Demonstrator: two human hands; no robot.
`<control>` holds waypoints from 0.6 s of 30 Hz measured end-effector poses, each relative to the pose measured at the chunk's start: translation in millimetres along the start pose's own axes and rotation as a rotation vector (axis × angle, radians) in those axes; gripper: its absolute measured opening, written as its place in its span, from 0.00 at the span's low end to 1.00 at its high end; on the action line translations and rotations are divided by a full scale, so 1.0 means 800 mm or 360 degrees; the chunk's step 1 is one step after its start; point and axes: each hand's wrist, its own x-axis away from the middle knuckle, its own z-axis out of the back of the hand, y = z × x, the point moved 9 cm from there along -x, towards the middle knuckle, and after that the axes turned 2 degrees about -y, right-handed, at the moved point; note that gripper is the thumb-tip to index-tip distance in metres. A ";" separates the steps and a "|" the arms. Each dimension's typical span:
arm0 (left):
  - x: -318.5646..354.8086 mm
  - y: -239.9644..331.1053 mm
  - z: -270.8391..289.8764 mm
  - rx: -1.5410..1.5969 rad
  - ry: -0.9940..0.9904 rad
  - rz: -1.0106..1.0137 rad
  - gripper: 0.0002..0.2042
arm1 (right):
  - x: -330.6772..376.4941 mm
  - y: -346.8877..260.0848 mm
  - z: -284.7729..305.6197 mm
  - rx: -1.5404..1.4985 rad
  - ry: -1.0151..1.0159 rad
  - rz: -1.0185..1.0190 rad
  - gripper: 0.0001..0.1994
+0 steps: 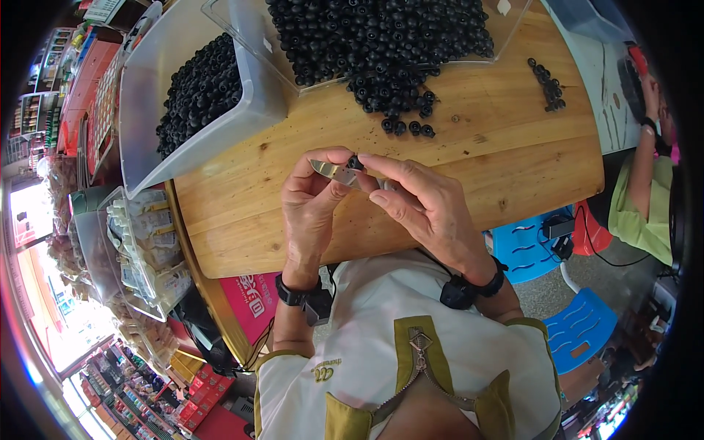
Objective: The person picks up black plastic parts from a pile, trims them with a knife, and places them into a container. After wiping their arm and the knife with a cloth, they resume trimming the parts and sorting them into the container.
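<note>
Pinching 1 black piece [355,163] in left hand [308,207], nearly closed at fingertips; gripping knife [335,173] in right hand [438,209] with curled fingers.

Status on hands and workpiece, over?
Left hand pinching small black piece. Right hand gripping knife, close beside it. Loose black pieces beyond, not in the way.

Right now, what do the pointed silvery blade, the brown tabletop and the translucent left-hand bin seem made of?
Blade: probably polished metal, given bright reflections. Tabletop: wood, seemingly varnished, with visible grain, knots and sheen. Bin: likely smooth plastic, from its cloudy translucency.
</note>
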 end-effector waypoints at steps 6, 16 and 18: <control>0.000 0.005 -0.013 0.0172 -0.0075 0.0025 0.14 | 0.001 0.012 0.000 -0.0084 -0.0060 -0.0225 0.13; 0.003 0.008 -0.014 0.0181 -0.0054 0.0079 0.14 | -0.001 0.012 0.004 -0.0227 -0.0077 -0.0143 0.09; 0.001 0.009 -0.015 0.0127 -0.0082 0.0087 0.14 | -0.001 0.007 0.005 -0.0188 -0.0110 -0.0125 0.09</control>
